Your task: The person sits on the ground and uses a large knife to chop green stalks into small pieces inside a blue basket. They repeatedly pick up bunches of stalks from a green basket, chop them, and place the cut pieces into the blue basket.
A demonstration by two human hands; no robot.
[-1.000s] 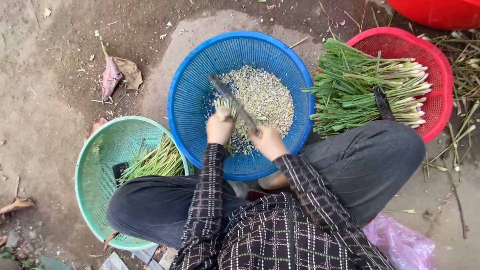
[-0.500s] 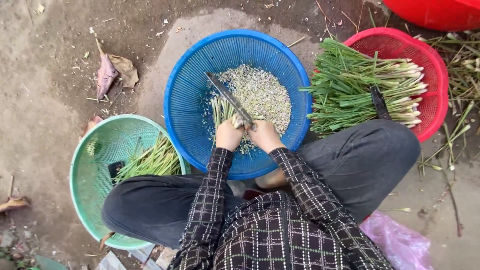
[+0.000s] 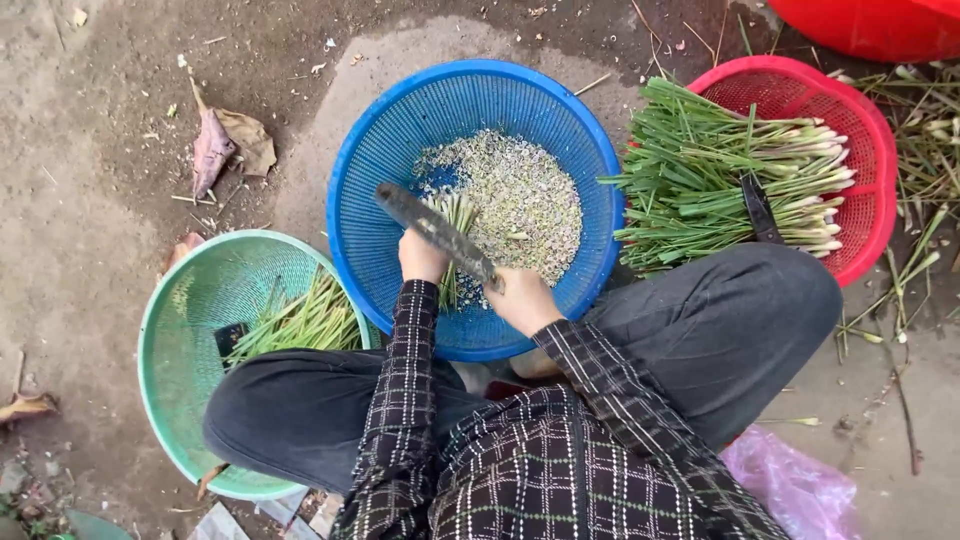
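Stalks of a thin green plant, bunched in the left hand, lie over the middle of the blue basket at the centre of the frame, their cut ends pointing toward the pile of chopped bits on the basket's floor. That hand's fingers are wrapped tight round the lower part of the bunch, near the person's body. The right hand is closed on the handle of a knife, whose dark blade slants up and to the left across the stalks, above the left hand. The stalks look light, stiff and fibrous, apt to splay or slip out one by one unless squeezed together, so a firm grip well back from the cutting end seems the safe hold, with fingertips kept clear of the blade. The chopped bits are loose and small and would scatter easily. At lower left a green basket holds a few more green lengths, partly behind the person's knee. At upper right a red basket carries a thick sheaf of whole stalks with pale bases, and a dark tool lies on them. Dry leaves lie on the ground at upper left, and a pink bag at lower right.
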